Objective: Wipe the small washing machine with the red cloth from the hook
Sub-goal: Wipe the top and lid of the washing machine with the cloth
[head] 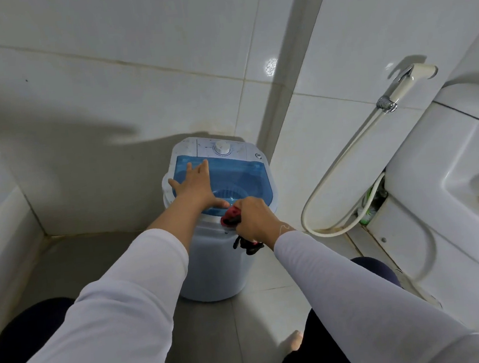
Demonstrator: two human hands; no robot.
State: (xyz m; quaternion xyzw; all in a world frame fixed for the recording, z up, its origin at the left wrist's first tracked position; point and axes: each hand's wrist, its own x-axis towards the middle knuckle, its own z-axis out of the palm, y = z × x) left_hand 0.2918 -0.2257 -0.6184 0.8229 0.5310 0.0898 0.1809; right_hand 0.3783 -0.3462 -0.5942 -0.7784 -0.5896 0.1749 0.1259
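The small washing machine (211, 266) stands on the floor in a tiled corner, white-bodied with a see-through blue lid (243, 175) and a white dial (222, 148) at the back. My left hand (195, 185) lies flat on the lid, fingers spread. My right hand (255, 219) is closed around the red cloth (231, 215), bunched and pressed against the machine's front rim. A dark end of the cloth hangs below my wrist.
A white toilet (452, 190) fills the right side. A bidet sprayer (407, 83) hangs on the wall, its hose (316, 197) looping down beside the machine. Tiled walls close in behind and to the left. My knees and a bare foot (296, 341) are below.
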